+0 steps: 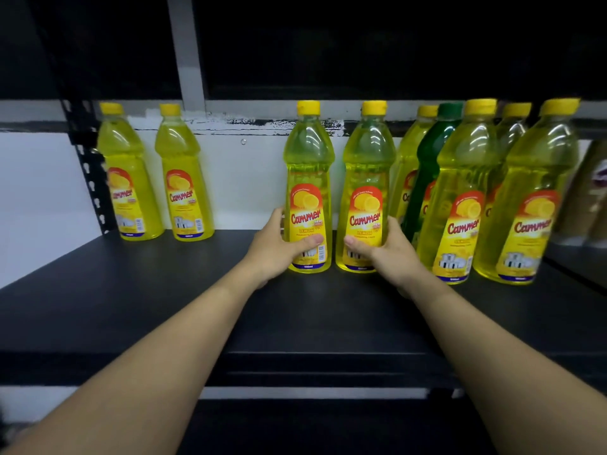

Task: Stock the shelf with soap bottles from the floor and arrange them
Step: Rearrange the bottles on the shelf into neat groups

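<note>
While both upright, left hand (pixel 279 248) round left-centre bottle (pixel 308 178); right hand (pixel 385 250) round right-centre bottle (pixel 368 172)

Looks like a shop or its stockroom: black metal shelving (pixel 164 290) on a slotted upright (pixel 92 178), stocked with many identical yellow Cammer lemon soap bottles (pixel 184 192), one green bottle (pixel 430 159) among them.

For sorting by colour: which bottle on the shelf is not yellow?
The green bottle with a green cap, at the right, partly hidden behind a front yellow bottle.
</note>
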